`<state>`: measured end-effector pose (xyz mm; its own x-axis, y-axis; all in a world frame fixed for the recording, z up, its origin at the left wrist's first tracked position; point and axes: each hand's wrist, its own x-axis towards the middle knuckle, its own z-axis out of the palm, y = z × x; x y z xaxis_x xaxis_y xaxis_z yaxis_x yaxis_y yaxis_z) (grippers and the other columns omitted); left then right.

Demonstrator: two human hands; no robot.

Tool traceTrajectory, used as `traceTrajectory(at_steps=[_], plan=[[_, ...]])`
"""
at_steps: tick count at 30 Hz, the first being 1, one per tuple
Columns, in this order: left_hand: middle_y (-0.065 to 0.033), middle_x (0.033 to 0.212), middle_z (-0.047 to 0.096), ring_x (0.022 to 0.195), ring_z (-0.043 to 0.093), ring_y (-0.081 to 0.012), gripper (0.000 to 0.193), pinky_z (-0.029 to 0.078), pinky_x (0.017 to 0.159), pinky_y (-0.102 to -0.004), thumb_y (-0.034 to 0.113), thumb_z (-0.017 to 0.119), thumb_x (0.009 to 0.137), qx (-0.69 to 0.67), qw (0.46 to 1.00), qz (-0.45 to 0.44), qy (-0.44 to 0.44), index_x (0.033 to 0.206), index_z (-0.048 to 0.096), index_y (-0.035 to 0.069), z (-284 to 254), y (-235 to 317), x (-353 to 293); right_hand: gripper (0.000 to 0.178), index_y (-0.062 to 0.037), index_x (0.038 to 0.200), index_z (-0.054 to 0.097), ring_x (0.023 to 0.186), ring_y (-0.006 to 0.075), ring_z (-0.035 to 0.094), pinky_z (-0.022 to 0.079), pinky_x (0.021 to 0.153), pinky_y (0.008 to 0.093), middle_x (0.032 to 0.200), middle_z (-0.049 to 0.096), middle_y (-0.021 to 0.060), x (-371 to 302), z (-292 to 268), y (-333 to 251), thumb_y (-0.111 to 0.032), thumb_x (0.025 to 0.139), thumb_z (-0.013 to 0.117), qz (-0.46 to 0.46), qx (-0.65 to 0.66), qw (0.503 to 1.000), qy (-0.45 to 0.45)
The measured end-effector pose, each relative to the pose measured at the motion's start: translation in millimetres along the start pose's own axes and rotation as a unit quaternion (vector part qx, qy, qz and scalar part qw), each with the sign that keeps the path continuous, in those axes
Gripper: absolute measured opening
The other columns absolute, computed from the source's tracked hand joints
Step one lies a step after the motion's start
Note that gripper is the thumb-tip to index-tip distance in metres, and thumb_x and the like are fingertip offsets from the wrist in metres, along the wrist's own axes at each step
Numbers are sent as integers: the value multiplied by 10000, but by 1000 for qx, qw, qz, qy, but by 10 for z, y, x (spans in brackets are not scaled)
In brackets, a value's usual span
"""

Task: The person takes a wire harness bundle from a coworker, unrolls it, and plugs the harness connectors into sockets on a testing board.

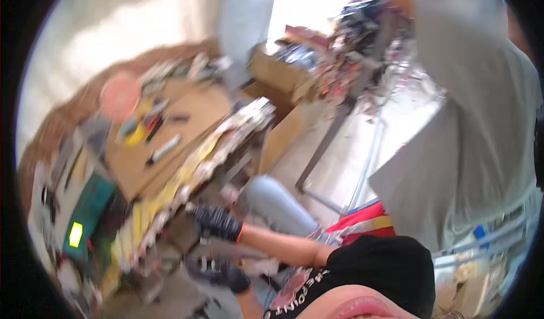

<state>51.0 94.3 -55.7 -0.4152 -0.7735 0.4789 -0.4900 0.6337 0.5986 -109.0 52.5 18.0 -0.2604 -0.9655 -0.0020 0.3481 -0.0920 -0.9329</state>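
My right hand (pixel 218 222), in a dark knitted glove with an orange cuff, is beside the workbench's cluttered front edge. Its fingers look drawn together, and a small pale spot shows at their tips; what it grips is blurred. Just below, my left hand (pixel 222 273), also in a dark glove, is curled near small pale, shiny bits too smeared to name. On the bench's brown board (pixel 198 101) lie a marker-like white tube (pixel 164 150), a roll of yellow tape (pixel 132 132) and a red-and-black hand tool (pixel 154 127).
A green device with a lit yellow display (pixel 75 235) stands at the left. Layered yellow and white scraps (pixel 170 191) line the bench edge. Behind are a cardboard box (pixel 283 72) and piled scraps. Another person in a grey garment (pixel 470 126) stands close at the right.
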Motion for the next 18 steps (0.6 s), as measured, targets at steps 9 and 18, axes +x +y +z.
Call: traceTrajectory(at_steps=[9,18], plan=[[-144,1038,462,890,496,-213,234,422,777,-290,174,461,838,-394,845,-362,-3,1030,441,42,-187,372,-141,260,-56,1112,523,899,192,565,451,756,305,1032,588,82,-109,-74,223,-151,887,434,-352,-320,879,-30],[-112,880,469,789,486,-200,129,421,735,-305,197,450,829,-577,724,-367,-86,867,441,73,207,561,98,308,-50,1172,482,1020,219,527,401,876,278,1137,538,116,-272,53,-111,-135,881,431,-110,-333,935,-59]])
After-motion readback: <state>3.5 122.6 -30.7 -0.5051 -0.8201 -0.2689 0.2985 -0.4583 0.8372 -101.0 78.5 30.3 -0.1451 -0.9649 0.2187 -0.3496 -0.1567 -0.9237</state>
